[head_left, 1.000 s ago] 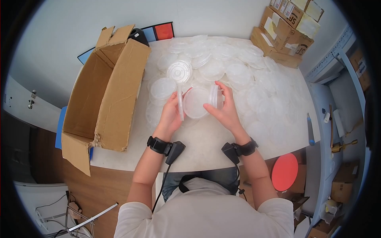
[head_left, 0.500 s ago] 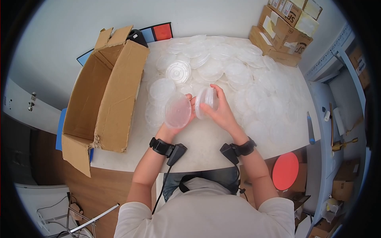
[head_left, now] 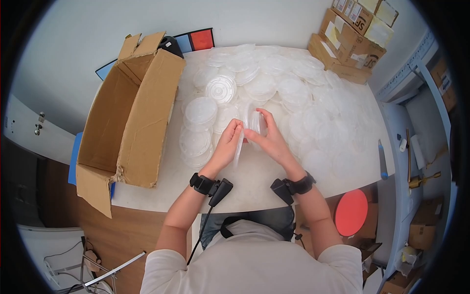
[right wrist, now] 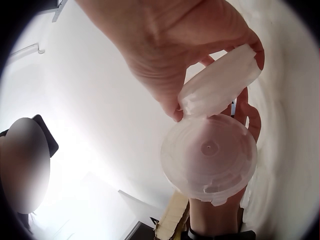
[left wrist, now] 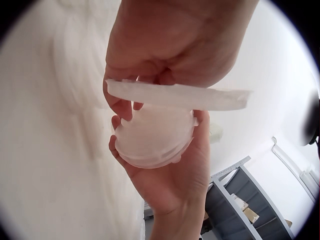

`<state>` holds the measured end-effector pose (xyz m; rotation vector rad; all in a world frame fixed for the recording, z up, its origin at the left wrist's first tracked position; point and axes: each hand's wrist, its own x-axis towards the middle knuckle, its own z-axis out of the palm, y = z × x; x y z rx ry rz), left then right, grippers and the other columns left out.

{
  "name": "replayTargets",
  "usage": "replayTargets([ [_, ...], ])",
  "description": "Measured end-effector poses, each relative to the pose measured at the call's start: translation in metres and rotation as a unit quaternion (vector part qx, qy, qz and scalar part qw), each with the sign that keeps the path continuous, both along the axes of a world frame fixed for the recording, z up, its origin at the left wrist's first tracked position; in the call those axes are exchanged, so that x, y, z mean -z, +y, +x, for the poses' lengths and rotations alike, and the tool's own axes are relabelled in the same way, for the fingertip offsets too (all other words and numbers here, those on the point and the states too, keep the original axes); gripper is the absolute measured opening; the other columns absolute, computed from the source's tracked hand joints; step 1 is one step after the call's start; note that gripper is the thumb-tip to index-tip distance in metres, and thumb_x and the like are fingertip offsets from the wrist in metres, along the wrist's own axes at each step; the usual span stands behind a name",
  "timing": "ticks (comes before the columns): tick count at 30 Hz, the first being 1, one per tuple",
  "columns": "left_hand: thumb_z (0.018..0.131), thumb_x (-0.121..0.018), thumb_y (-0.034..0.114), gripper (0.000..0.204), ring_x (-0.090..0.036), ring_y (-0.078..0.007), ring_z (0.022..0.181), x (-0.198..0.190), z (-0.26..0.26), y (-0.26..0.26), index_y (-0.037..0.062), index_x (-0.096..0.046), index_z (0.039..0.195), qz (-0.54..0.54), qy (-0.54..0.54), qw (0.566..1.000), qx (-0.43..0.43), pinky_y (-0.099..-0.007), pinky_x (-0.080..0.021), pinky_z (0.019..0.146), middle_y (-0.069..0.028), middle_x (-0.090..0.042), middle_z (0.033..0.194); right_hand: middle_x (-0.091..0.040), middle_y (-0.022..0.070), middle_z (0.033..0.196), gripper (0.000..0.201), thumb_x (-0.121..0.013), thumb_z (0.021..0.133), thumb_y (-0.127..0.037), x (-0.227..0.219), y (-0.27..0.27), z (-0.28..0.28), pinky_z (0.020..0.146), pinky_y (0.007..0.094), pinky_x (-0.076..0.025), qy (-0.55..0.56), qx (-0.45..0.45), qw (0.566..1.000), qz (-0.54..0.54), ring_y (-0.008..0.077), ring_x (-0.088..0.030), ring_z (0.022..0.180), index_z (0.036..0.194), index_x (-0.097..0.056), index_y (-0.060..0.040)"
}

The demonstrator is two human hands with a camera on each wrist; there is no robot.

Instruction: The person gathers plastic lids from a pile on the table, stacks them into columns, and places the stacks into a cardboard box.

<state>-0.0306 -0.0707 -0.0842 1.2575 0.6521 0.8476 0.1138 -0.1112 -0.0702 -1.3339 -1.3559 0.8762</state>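
Observation:
Between finger and thumb my left hand (head_left: 228, 144) holds a round translucent plastic lid (head_left: 239, 151), turned edge-on in the head view. The right wrist view shows the face of this lid (right wrist: 208, 159), with its small centre mark and a tab at the rim. My right hand (head_left: 276, 143) grips a short stack of similar lids (head_left: 258, 123) by the edges, thumb on the near side. The hands are close together, and the left fingertips are right at the stack. In the left wrist view the held stack (left wrist: 155, 135) appears below the single lid.
A wide pile of translucent lids (head_left: 293, 90) covers the back and right of the white table (head_left: 254, 191). An open cardboard box (head_left: 139, 122) stands at the left. Parcels (head_left: 350, 44) are stacked at the back right; a blue-handled tool (head_left: 383, 161) lies by the right edge.
The right hand has moved left with its stack. My left hand has moved slightly right, and its lid has turned from facing up to edge-on beside the stack.

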Motion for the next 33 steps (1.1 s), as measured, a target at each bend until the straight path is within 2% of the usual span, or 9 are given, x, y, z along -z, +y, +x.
replayTargets([
  [6, 0.095, -0.034, 0.018, 0.017, -0.041, -0.0044, 0.07, 0.0, -0.003, 0.002, 0.0063, -0.045, 0.089, 0.07, 0.058, 0.995, 0.036, -0.0195, -0.036, 0.063, 0.0017, -0.043, 0.075, -0.038, 0.016, 0.127, 0.071, -0.069, 0.071, -0.027, -0.016, -0.003, 0.006, 0.097, 0.0362, -0.032, -0.049, -0.036, 0.997, 0.052, 0.027, -0.038, 0.117, 0.127, -0.033, -0.0019],
  [9, 0.094, -0.037, 0.017, 0.015, -0.044, -0.007, 0.068, -0.01, -0.003, 0.0, 0.0064, -0.047, 0.089, 0.01, 0.034, 0.999, 0.028, -0.021, -0.037, 0.06, 0.0001, -0.048, 0.079, -0.039, 0.0155, 0.125, 0.07, -0.069, 0.069, -0.023, -0.018, -0.004, 0.007, 0.097, 0.0361, -0.032, -0.056, -0.042, 0.994, 0.083, 0.0267, -0.039, 0.117, 0.127, -0.035, -0.0046],
  [12, 0.092, -0.04, 0.016, 0.012, -0.045, -0.0097, 0.067, 0.001, -0.008, 0.009, 0.0065, -0.049, 0.092, -0.169, -0.156, 0.97, 0.083, -0.0218, -0.039, 0.059, -0.0022, -0.052, 0.086, -0.039, 0.0149, 0.122, 0.07, -0.07, 0.068, -0.023, -0.023, -0.004, 0.005, 0.096, 0.0366, -0.032, -0.071, -0.017, 0.989, 0.129, 0.0277, -0.039, 0.116, 0.127, -0.037, -0.0066],
  [14, 0.092, -0.04, 0.02, 0.016, -0.051, -0.0123, 0.072, 0.0, -0.004, 0.006, 0.0075, -0.049, 0.095, -0.263, -0.15, 0.952, -0.039, -0.0236, -0.044, 0.06, -0.0044, -0.053, 0.092, -0.037, 0.0147, 0.121, 0.07, -0.07, 0.067, -0.023, -0.024, -0.005, -0.001, 0.096, 0.037, -0.033, -0.085, -0.052, 0.985, 0.141, 0.0284, -0.038, 0.116, 0.127, -0.037, -0.0079],
  [17, 0.094, -0.036, 0.026, 0.023, -0.055, -0.0127, 0.082, -0.016, 0.005, -0.007, 0.0084, -0.048, 0.103, -0.303, -0.155, 0.937, -0.075, -0.0251, -0.049, 0.066, -0.0047, -0.053, 0.095, -0.034, 0.0145, 0.122, 0.072, -0.072, 0.065, -0.022, -0.025, -0.008, -0.014, 0.096, 0.0377, -0.033, -0.093, -0.126, 0.979, 0.128, 0.0298, -0.036, 0.116, 0.127, -0.038, -0.0102],
  [24, 0.095, -0.033, 0.033, 0.031, -0.056, -0.0168, 0.094, 0.011, 0.003, -0.002, 0.0113, -0.045, 0.113, -0.221, -0.16, 0.961, -0.051, -0.0308, -0.051, 0.074, -0.0052, -0.053, 0.103, -0.032, 0.0146, 0.124, 0.073, -0.076, 0.061, -0.025, -0.021, -0.008, -0.025, 0.097, 0.0405, -0.032, -0.116, -0.162, 0.968, 0.153, 0.0321, -0.034, 0.117, 0.122, -0.041, -0.0111],
  [27, 0.093, -0.032, 0.041, 0.044, -0.049, -0.0217, 0.11, 0.011, 0.004, 0.004, 0.0114, -0.04, 0.123, -0.225, -0.156, 0.962, -0.012, -0.0357, -0.043, 0.091, -0.01, -0.049, 0.12, -0.034, 0.0142, 0.124, 0.073, -0.077, 0.06, -0.026, -0.024, -0.009, -0.022, 0.097, 0.0411, -0.032, -0.143, -0.137, 0.969, 0.149, 0.0324, -0.033, 0.118, 0.121, -0.041, -0.0105],
  [30, 0.09, -0.033, 0.047, 0.05, -0.048, -0.0227, 0.112, -0.021, -0.002, 0.002, 0.0135, -0.038, 0.126, -0.336, -0.224, 0.905, 0.132, -0.0372, -0.04, 0.093, -0.0103, -0.047, 0.122, -0.035, 0.0142, 0.125, 0.074, -0.078, 0.059, -0.026, -0.022, -0.01, -0.017, 0.098, 0.041, -0.032, -0.162, -0.111, 0.969, 0.15, 0.0323, -0.033, 0.12, 0.121, -0.042, -0.0098],
  [33, 0.089, -0.033, 0.05, 0.056, -0.047, -0.0225, 0.113, -0.031, 0.0, -0.006, 0.014, -0.033, 0.131, -0.205, -0.138, 0.966, 0.077, -0.0376, -0.041, 0.092, -0.0099, -0.045, 0.124, -0.035, 0.0146, 0.126, 0.075, -0.079, 0.058, -0.027, -0.02, -0.009, -0.016, 0.098, 0.0406, -0.032, -0.143, -0.105, 0.969, 0.172, 0.0319, -0.033, 0.121, 0.121, -0.043, -0.009],
])
